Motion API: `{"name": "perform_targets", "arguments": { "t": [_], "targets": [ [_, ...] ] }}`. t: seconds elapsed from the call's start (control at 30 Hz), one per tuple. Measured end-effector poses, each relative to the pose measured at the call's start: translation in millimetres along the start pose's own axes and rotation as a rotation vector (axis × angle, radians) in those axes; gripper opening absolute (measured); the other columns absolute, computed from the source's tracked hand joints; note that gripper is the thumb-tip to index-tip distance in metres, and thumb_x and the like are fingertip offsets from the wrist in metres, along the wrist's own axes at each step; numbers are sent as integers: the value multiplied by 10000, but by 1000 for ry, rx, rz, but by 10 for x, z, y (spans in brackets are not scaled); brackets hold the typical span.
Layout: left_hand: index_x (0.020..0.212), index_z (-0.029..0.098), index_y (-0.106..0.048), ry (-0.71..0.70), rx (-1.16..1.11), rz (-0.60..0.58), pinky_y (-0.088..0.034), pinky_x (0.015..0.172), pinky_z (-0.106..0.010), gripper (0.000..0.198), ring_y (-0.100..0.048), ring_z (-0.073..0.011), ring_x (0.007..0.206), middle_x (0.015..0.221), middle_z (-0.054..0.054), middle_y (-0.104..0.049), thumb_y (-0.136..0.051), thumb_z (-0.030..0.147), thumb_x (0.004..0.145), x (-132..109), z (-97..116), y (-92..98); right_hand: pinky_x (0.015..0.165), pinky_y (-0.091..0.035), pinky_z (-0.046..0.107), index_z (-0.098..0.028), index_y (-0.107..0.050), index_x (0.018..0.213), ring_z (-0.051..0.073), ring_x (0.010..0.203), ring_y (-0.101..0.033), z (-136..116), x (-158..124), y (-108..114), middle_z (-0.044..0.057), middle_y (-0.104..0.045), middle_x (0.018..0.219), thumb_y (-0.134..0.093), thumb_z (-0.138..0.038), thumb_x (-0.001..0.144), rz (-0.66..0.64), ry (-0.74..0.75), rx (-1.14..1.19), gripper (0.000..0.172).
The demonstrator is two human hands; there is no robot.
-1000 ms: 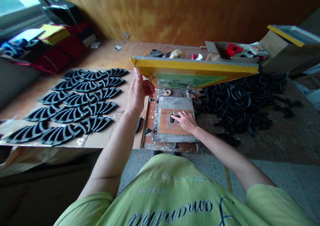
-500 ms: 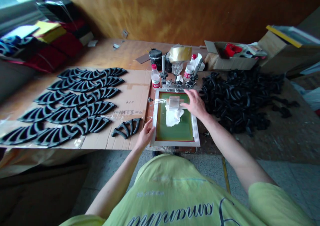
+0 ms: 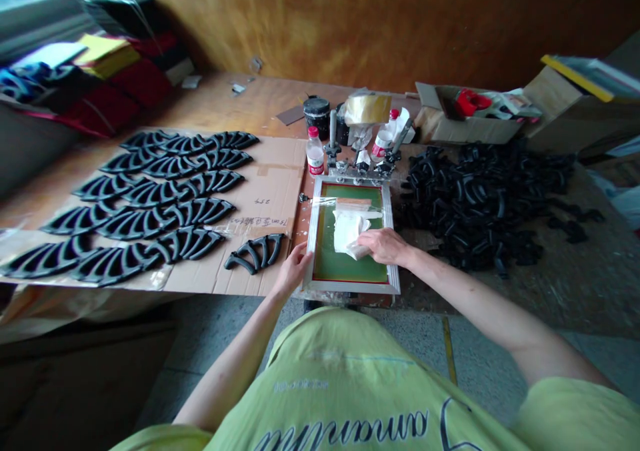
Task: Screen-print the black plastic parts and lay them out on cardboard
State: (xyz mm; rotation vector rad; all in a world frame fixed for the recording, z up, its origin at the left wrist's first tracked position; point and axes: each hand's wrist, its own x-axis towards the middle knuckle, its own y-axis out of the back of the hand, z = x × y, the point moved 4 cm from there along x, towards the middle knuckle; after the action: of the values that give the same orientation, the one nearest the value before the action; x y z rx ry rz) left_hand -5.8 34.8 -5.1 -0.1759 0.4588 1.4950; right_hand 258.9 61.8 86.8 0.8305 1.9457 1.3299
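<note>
A screen printing frame (image 3: pixel 311 232) with a green mesh lies flat before me, a white cloth (image 3: pixel 345 231) on its middle. My right hand (image 3: pixel 384 246) pinches the lower right edge of that cloth, fingers closed. At the frame's left rim, my left hand (image 3: pixel 296 268) grips the edge with its fingertips partly hidden. A squeegee (image 3: pixel 353 204) with a wooden-coloured bar rests across the mesh just beyond the cloth. Hinge clamps (image 3: pixel 357 163) stand at the frame's far end.
Rows of black curved parts (image 3: pixel 165 214) lie on a cardboard sheet (image 3: pixel 273 198) to the left, one part (image 3: pixel 256 252) apart. A heap of black parts (image 3: pixel 475 191) sits right. Behind stand a red-capped bottle (image 3: pixel 315 154), a black tub (image 3: pixel 317 114) and an open carton (image 3: pixel 465 128).
My right hand has come from beside the squeegee down towards me and taken hold of the cloth. The squeegee's bar looks lower and flatter. My left hand stays at the frame's rim.
</note>
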Motion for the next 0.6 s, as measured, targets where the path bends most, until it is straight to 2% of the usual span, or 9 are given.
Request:
{"name": "perform_targets", "arguments": {
  "t": [0.07,0.13,0.23,0.3,0.37,0.43,0.47,0.6],
  "targets": [
    [1229,187,-660,-19,-9,-16,-420,547,-230,567,-606,-160,634,740,-18,-691,-717,482,748,23,-28,-4,704,-439,266,-241,-718,888,197,858,-659,52,66,50,9,-733,916,-645,-137,791,22,-66,21,160],
    [1246,169,-649,-32,-23,-33,-425,557,-229,599,-611,-158,644,753,-23,-689,-707,509,756,45,-60,-5,726,-457,277,-231,-722,895,208,884,-662,72,130,54,24,-731,922,-638,-162,820,123,-125,27,133],
    [1280,163,-627,-28,-38,-49,-424,556,-226,643,-607,-155,644,757,-21,-682,-688,548,769,62,-95,-5,838,-483,289,-220,-723,1018,203,1019,-651,16,96,-70,47,-724,1067,-536,-54,837,241,-84,39,309],
    [1289,165,-622,-29,-45,-50,-420,549,-225,653,-604,-155,641,745,-18,-673,-679,562,774,56,-86,-7,864,-492,288,-227,-717,1070,196,1043,-652,-16,13,-160,44,-719,1115,-526,-34,833,229,-37,63,360],
    [1277,161,-630,-29,-58,-46,-410,536,-223,654,-595,-151,626,724,-14,-662,-688,564,765,31,-41,-7,832,-505,293,-238,-722,1048,201,993,-671,-7,-24,-154,33,-731,1077,-573,-93,854,203,-44,81,285],
    [1283,160,-625,-17,-79,-53,-391,514,-221,675,-576,-143,591,707,-11,-658,-709,558,745,-15,47,-5,795,-513,304,-257,-720,1054,211,935,-683,34,50,-23,19,-741,1034,-648,-196,866,221,-117,99,211],
    [1309,164,-608,-8,-94,-62,-382,504,-221,701,-568,-139,575,707,-10,-661,-719,553,737,-46,107,-2,793,-515,310,-272,-706,1108,215,929,-683,58,126,81,14,-741,1049,-680,-236,860,253,-164,109,252],
    [1411,209,-523,9,-164,-99,-378,492,-215,794,-572,-136,562,724,2,-672,-757,528,723,-197,449,45,847,-505,326,-309,-540,1402,217,974,-662,218,443,591,33,-704,1181,-743,-233,822,423,-283,117,619]
  ]
}}
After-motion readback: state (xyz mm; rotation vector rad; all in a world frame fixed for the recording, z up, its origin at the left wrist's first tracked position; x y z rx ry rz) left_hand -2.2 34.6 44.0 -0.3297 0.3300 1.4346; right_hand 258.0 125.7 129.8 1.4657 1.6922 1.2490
